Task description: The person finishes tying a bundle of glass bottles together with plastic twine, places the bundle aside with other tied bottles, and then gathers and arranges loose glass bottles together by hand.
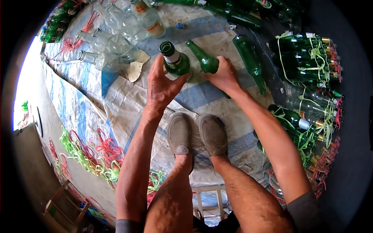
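Note:
My left hand (163, 83) is wrapped around a green glass bottle (179, 64) with a pale label at its neck. That bottle is upright, its open mouth facing up toward me. In my right hand (226, 74) is a second green bottle (206, 60), gripped around the body and lying at a slant with its neck pointing away to the left. My palm and fingers cover part of its body. Just right of this hand, another green bottle (248, 58) lies on the striped tarp (202, 35), touching neither hand.
Clear glass bottles (118, 46) lie at the upper left beside a torn cardboard piece (136, 69). Bundles of tied green bottles (301, 58) line the right side. Red and green plastic strings (105, 151) lie lower left. A wooden stool (210, 198) is below my feet.

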Available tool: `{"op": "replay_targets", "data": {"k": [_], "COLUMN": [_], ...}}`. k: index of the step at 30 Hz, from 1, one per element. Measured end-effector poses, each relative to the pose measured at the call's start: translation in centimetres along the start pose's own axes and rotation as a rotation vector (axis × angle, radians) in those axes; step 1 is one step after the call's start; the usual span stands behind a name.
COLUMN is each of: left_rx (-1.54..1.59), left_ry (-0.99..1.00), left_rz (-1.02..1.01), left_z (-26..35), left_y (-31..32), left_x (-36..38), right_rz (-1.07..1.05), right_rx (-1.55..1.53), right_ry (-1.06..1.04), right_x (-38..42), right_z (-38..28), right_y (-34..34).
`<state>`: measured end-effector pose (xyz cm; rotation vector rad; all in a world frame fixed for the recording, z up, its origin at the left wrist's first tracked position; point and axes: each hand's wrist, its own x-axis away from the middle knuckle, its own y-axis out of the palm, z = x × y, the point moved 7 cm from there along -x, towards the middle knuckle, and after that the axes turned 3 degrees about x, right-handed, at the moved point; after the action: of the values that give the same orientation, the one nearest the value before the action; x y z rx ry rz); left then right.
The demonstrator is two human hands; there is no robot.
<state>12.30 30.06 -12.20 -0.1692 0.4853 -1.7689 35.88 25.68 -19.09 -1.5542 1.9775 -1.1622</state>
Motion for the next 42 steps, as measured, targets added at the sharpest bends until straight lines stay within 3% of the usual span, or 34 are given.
{"op": "replay_targets", "data": {"k": [6,11,14,18,23,34,37,42], "left_rx": [-0.033,0.048,-0.025,-0.009,0.034,-0.073,-0.071,-0.115], "left_ry": [0.063,0.047,0.060,0.076,0.028,0.115,0.126,0.180], "left_rz": [-0.020,-0.017,-0.025,-0.024,-0.052,-0.106,-0.103,-0.149], "left_z": [0.6,0.6,0.8,0.8,0.7,1.5,1.7,2.1], "left_y": [0.0,0.1,0.0,0.0,0.2,1.0,1.0,1.1], "left_x": [0.5,0.6,0.8,0.8,0.8,1.1,1.2,1.2], "right_rz": [0.195,0.180,0.105,0.166,0.202,0.224,0.128,0.219], "right_rx": [-0.315,-0.368,-0.467,-0.322,-0.248,-0.084,-0.092,-0.051], "right_ry": [-0.059,-0.321,-0.322,-0.470,-0.465,-0.479,-0.443,-0.478], "right_x": [2.3,2.6,2.8,2.7,2.6,3.1,2.8,3.7], "right_z": [-0.1,-2.0,-3.5,-4.7,-5.1,-5.9,-5.5,-5.9], "right_y": [-5.4,-5.9,-5.4,-5.1,-5.0,-4.8,-4.3,-4.7]}}
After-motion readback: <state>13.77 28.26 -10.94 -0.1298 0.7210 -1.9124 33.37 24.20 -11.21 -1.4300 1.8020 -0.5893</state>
